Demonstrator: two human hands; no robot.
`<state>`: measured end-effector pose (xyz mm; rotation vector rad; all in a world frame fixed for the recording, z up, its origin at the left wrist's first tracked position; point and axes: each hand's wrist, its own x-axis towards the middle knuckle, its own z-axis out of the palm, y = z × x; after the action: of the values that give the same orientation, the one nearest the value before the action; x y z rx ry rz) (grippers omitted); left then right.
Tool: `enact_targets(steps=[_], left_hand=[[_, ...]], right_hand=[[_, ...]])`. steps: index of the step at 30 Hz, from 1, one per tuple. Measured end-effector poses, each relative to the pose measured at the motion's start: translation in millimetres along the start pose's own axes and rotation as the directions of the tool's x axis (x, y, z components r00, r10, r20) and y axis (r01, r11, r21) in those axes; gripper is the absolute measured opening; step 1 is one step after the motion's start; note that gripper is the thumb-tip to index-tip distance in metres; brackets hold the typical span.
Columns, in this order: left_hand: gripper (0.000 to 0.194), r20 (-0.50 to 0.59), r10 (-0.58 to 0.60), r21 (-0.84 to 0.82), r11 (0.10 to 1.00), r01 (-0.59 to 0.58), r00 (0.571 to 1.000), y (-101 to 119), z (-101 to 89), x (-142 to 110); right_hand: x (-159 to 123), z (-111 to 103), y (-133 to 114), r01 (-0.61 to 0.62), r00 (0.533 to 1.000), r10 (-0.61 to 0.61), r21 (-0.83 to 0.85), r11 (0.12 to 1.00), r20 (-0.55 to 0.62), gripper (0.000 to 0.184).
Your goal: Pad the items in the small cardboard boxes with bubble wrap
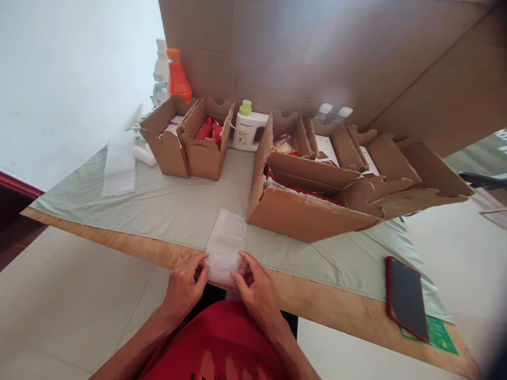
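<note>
A strip of bubble wrap (226, 237) lies at the front edge of the table, its near end between my two hands. My left hand (187, 279) pinches the left edge of this near end between thumb and fingertips. On the opposite edge, my right hand (253, 282) grips the wrap in the same way, thumb below and fingers above. The far part of the strip rests on the pale cloth (178, 211). Just beyond it on the right stands a low cardboard box (304, 214) with a red item and clear plastic inside.
Two cardboard bins (208, 155) hold small packs. A white detergent bottle (245, 129) with a green cap stands behind, and an orange bottle (178, 79) at back left. More bubble wrap (120, 166) lies left. A phone (407, 298) lies on the right edge over a green card (441, 335).
</note>
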<state>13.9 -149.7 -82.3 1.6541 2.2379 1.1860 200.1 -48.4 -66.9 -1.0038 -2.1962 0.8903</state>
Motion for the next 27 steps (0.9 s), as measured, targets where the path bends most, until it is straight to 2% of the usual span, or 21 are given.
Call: enact_targets(steps=[2,3,5,7,9,12,16,18,20,23,25,27], left_hand=[[0.027,0.015,-0.014,0.014,1.000,0.014,1.000,-1,-0.2,1],[0.029,0.027,-0.018,0.019,1.000,0.017,0.999,-1,-0.6,2],[0.031,0.048,-0.018,0.030,0.999,0.017,0.999,-2,-1.3,4],[0.031,0.063,-0.014,0.042,0.999,0.011,0.998,-2,-1.2,6],[0.031,0.073,-0.006,0.048,0.999,0.003,0.997,-3,-1.0,7],[0.029,0.082,0.007,0.040,0.999,-0.010,0.997,-3,-4.1,6],[0.036,0.088,0.083,-0.080,0.994,-0.076,0.993,-1,-18.5,4],[0.040,0.120,0.146,-0.141,0.982,-0.129,0.982,-2,-25.7,3],[0.038,0.151,0.195,-0.170,0.971,-0.169,0.969,-3,-28.7,4],[0.026,0.155,0.192,-0.165,0.972,-0.166,0.969,-5,-24.6,8],[0.021,0.163,0.145,-0.130,0.984,-0.124,0.976,-4,-19.4,12],[0.020,0.177,0.101,-0.093,0.992,-0.086,0.979,-3,-14.9,18]], right_hand=[[-11,-4,-4,0.183,0.969,-0.206,-0.166,0.969,-0.135,0.033],[-15,-5,-7,0.263,0.944,-0.299,-0.236,0.936,-0.136,0.032],[-21,-5,-12,0.387,0.911,-0.412,-0.300,0.872,-0.020,0.032],[-20,0,-15,0.456,0.889,-0.439,-0.304,0.836,0.125,0.034],[-13,7,-14,0.469,0.882,-0.427,-0.299,0.831,0.198,0.035],[-1,15,-10,0.457,0.888,-0.413,-0.285,0.843,0.202,0.034],[7,10,-10,0.401,0.905,-0.347,-0.216,0.890,0.248,0.032],[9,5,-13,0.307,0.927,-0.263,-0.140,0.941,0.266,0.030],[13,-1,-17,0.155,0.947,-0.136,-0.044,0.987,0.289,0.029],[22,-7,-22,-0.080,0.925,0.053,0.055,0.995,0.377,0.028],[25,-8,-23,-0.143,0.908,0.105,0.064,0.988,0.406,0.026],[23,-7,-21,-0.095,0.933,0.086,0.008,0.995,0.348,0.025]])
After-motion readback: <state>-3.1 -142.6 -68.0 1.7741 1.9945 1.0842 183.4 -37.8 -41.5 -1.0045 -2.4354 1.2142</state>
